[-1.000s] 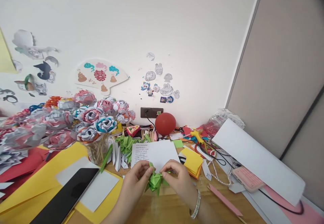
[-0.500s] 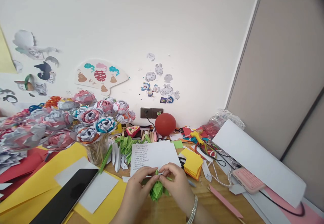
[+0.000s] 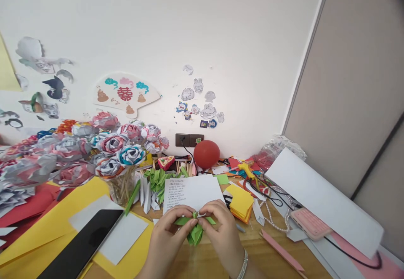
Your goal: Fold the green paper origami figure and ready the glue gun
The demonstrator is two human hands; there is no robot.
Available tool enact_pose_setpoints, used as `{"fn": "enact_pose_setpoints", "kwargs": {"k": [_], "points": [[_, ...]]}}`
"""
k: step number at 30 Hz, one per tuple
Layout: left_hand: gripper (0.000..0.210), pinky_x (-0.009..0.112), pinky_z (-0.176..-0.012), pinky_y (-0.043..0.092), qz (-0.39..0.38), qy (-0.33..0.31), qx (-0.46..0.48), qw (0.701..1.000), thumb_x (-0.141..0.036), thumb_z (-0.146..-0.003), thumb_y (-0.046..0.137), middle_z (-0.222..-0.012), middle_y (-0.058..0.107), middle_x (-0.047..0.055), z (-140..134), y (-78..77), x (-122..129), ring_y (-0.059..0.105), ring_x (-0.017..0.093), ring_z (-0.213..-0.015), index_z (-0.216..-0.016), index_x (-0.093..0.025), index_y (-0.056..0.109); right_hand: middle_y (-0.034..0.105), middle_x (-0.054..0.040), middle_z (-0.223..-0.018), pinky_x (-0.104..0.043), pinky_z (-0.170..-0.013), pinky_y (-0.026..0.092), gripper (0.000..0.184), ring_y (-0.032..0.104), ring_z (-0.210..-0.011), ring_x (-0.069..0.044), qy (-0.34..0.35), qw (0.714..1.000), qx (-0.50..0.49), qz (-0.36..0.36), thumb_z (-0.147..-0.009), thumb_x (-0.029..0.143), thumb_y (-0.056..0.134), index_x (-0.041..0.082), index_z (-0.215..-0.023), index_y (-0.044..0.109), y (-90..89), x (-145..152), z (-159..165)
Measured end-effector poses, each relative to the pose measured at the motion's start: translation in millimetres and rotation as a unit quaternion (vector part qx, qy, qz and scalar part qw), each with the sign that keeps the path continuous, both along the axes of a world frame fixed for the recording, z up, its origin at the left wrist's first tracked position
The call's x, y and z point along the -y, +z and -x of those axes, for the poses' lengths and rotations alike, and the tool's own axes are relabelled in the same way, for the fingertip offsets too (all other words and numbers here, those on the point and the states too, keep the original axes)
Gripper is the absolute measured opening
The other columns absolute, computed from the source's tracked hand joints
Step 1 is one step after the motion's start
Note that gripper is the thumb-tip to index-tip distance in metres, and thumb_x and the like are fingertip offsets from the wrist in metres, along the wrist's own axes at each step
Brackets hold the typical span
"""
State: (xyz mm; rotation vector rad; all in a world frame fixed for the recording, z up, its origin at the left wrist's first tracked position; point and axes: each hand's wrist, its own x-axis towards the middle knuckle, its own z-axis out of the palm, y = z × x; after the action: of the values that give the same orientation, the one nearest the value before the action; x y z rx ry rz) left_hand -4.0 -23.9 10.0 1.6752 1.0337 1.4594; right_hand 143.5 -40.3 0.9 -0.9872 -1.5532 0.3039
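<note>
Between my fingertips, low in the middle of the head view, is a folded green paper piece (image 3: 195, 235) with pointed flaps spreading to both sides and downward. My left hand (image 3: 172, 232) pinches its near-top part from the left with thumb and forefinger. From the right, my right hand (image 3: 219, 228) pinches the same spot, a sparkling bracelet on its wrist. The thumbs partly cover the centre of the folds. Just beyond the hands lies a white sheet with handwriting (image 3: 202, 190). A pile of green folded paper pieces (image 3: 158, 181) lies to its left.
Paper roses (image 3: 113, 143) crowd the left, above a black phone-like slab (image 3: 85, 243) on yellow paper (image 3: 38, 237). A red balloon (image 3: 206, 154) rests by the wall. At right are yellow paper squares (image 3: 240, 201), a yellow glue gun (image 3: 248, 170), cables and a pink calculator-like device (image 3: 310, 223).
My fingers have shifted slightly on the green paper piece, which has turned so its side flaps now show more on both sides. Both hands still pinch it.
</note>
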Motion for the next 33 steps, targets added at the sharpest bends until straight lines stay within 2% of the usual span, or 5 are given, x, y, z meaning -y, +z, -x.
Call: {"fn": "enact_pose_setpoints", "kwargs": {"k": [8, 15, 20, 26, 33], "points": [[0.002, 0.026, -0.055, 0.055, -0.035, -0.011, -0.008, 0.999, -0.024, -0.069, 0.066, -0.079, 0.071, 0.005, 1, -1.1, 1, 0.066, 0.022, -0.077, -0.070, -0.023, 0.068, 0.063, -0.0011, -0.076, -0.026, -0.070, 0.044, 0.016, 0.057, -0.077, -0.017, 0.022, 0.999, 0.014, -0.045, -0.075, 0.004, 0.064, 0.020, -0.077, 0.062, 5.1, 2, -3], [0.004, 0.026, -0.054, 0.055, -0.066, -0.017, -0.024, 0.997, -0.023, -0.070, 0.066, -0.080, 0.070, 0.006, 3, 4.3, 4, 0.066, 0.023, -0.077, -0.073, -0.023, 0.068, 0.063, -0.0010, -0.076, -0.027, -0.069, 0.044, 0.011, 0.056, -0.076, -0.017, 0.031, 0.996, 0.027, -0.074, -0.079, 0.010, 0.063, 0.021, -0.079, 0.062, 6.8, 4, -4], [0.005, 0.027, -0.061, 0.054, -0.091, -0.029, -0.032, 0.995, -0.019, -0.071, 0.066, -0.077, 0.071, 0.005, 4, 5.7, 6, 0.066, 0.021, -0.074, -0.067, -0.023, 0.065, 0.063, -0.0014, -0.078, -0.028, -0.070, 0.045, 0.008, 0.056, -0.077, -0.018, 0.030, 0.996, 0.041, -0.077, -0.082, 0.014, 0.062, 0.022, -0.083, 0.062, 10.2, 6, -6], [0.008, 0.027, -0.067, 0.053, -0.111, -0.048, -0.017, 0.993, -0.017, -0.070, 0.068, -0.078, 0.071, 0.003, 3, 4.2, 4, 0.067, 0.020, -0.076, -0.073, -0.024, 0.066, 0.064, -0.0015, -0.079, -0.028, -0.069, 0.046, 0.007, 0.056, -0.076, -0.017, 0.054, 0.989, 0.088, -0.107, -0.086, 0.016, 0.058, 0.022, -0.086, 0.060, 16.9, 7, -10], [0.008, 0.028, -0.067, 0.050, -0.077, -0.073, -0.039, 0.994, -0.016, -0.072, 0.066, -0.081, 0.069, 0.004, 5, 4.1, 1, 0.064, 0.021, -0.080, -0.071, -0.024, 0.064, 0.062, -0.0010, -0.077, -0.027, -0.069, 0.045, 0.009, 0.056, -0.077, -0.017, 0.071, 0.992, 0.077, -0.070, -0.083, 0.014, 0.061, 0.022, -0.081, 0.058, 13.7, 4, -12]]}}
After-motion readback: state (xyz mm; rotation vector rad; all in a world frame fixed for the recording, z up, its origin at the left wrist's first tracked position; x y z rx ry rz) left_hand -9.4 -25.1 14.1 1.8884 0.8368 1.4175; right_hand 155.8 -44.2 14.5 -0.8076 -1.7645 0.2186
